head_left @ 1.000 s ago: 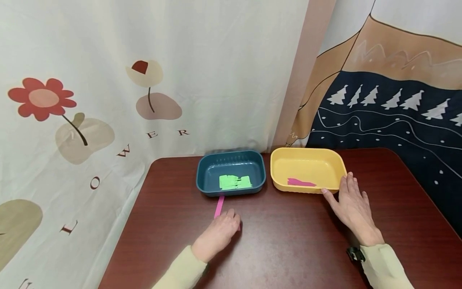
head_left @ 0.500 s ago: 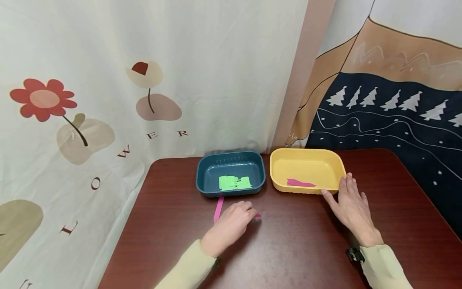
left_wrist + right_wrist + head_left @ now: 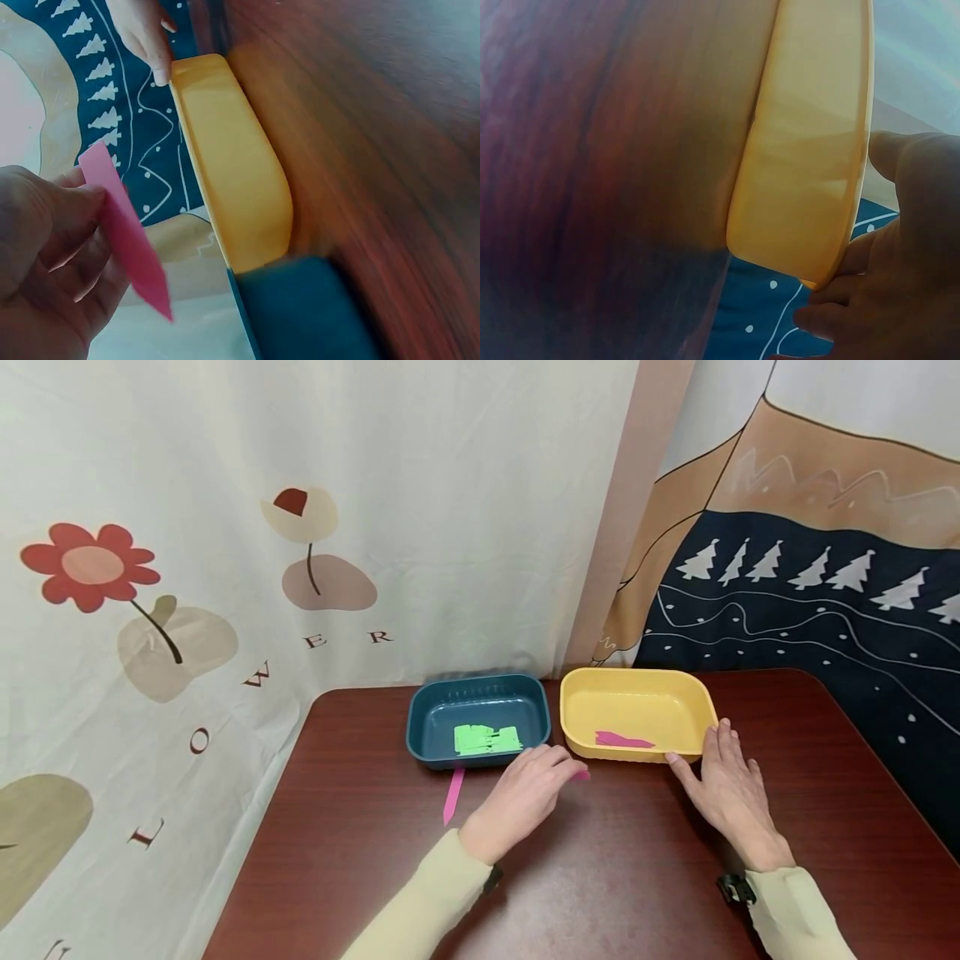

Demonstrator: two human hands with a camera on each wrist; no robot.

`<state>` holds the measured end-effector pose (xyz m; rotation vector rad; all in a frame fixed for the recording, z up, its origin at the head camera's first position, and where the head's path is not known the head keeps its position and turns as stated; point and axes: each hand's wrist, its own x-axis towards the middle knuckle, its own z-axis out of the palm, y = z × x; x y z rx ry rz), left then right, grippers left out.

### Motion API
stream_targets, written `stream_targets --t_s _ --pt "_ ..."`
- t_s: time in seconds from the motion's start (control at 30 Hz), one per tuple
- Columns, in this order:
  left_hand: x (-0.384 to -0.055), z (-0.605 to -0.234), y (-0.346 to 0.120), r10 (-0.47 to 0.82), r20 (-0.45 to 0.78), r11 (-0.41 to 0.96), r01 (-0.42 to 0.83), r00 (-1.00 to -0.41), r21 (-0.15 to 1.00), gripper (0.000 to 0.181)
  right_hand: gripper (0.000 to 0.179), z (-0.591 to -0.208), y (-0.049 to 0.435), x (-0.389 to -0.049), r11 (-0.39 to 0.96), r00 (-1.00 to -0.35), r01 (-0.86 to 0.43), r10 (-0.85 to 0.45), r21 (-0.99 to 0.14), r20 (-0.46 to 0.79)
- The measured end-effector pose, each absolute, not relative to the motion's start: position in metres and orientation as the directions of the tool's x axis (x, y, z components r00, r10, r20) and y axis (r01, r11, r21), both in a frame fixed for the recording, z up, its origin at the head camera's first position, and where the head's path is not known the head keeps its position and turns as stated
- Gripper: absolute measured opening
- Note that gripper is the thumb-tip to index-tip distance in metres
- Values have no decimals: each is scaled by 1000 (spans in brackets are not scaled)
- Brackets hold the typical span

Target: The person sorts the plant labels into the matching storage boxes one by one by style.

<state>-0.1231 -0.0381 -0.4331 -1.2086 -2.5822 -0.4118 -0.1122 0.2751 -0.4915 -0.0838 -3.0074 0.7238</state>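
My left hand (image 3: 517, 797) pinches a pink plant label (image 3: 127, 232), a flat strip with one pointed end, between thumb and fingers. It is above the table in front of the gap between the two plastic trays. My right hand (image 3: 733, 793) rests at the near right corner of the yellow tray (image 3: 648, 706); its thumb touches the front rim and its straight fingers lie along the side. Pink labels (image 3: 622, 741) lie inside that tray. Several green labels (image 3: 487, 741) lie in the dark blue tray (image 3: 435, 731). Another pink label (image 3: 453, 797) lies on the table before the blue tray.
Both trays stand side by side at the back edge of the dark wooden table (image 3: 630, 877). Behind it hangs a pale curtain (image 3: 465, 527) with printed flowers, and a dark cloth (image 3: 795, 618) with printed trees at the right.
My left hand has lifted a pink label off the table and carried it right and forward, towards the yellow tray. My right hand has stayed at the tray's corner.
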Motion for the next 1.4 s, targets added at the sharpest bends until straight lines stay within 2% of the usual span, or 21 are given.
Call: stream_targets --t_s 0.4,0.63,0.93,1.4 --pt "-147 -431 4 665 425 658 751 -614 56 17 100 -493 276 -112 890 -996 30 62 -454 57" --pt "-163 -434 25 649 349 704 707 -676 60 23 100 -493 275 -112 887 -997 32 62 -460 49" --pt "-185 -442 52 631 283 734 674 -723 83 27 100 -493 276 -111 887 -997 27 58 -461 54" --pt "-199 -462 75 635 218 755 656 -741 31 22 99 -492 276 -112 889 -997 24 57 -458 59"
